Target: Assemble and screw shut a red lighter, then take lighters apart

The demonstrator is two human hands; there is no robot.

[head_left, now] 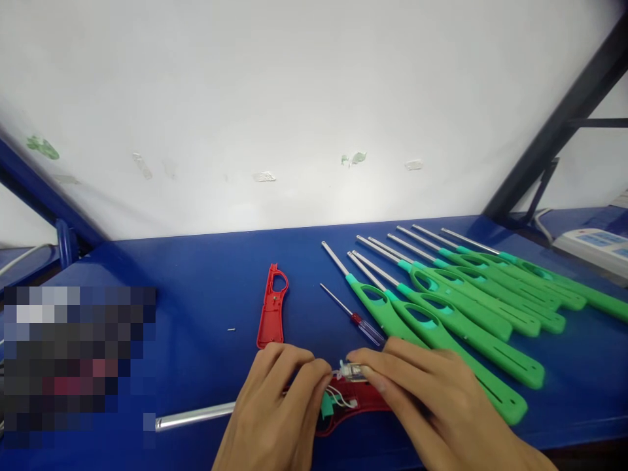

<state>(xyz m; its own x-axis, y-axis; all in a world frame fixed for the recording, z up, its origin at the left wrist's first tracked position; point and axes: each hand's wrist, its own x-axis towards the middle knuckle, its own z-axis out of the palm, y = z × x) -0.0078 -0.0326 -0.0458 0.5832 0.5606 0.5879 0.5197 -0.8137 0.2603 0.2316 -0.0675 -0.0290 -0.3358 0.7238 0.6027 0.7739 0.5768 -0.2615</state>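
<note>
A red lighter half-shell lies under both my hands, with a green trigger, thin white wires and a long metal tube running out to the left. My right hand is closed, pinching a small clear fuel tank with a metal valve end above the shell. Fingers together, my left hand is closed over the tube's base. Its fingertips meet just left of the valve, and what they pinch is hidden. The other red half-shell rests behind my left hand.
Several green long-necked lighters lie fanned out on the blue table at the right. A screwdriver lies beside them. A small metal pin is left of the red half-shell. A blurred-out patch covers the left side.
</note>
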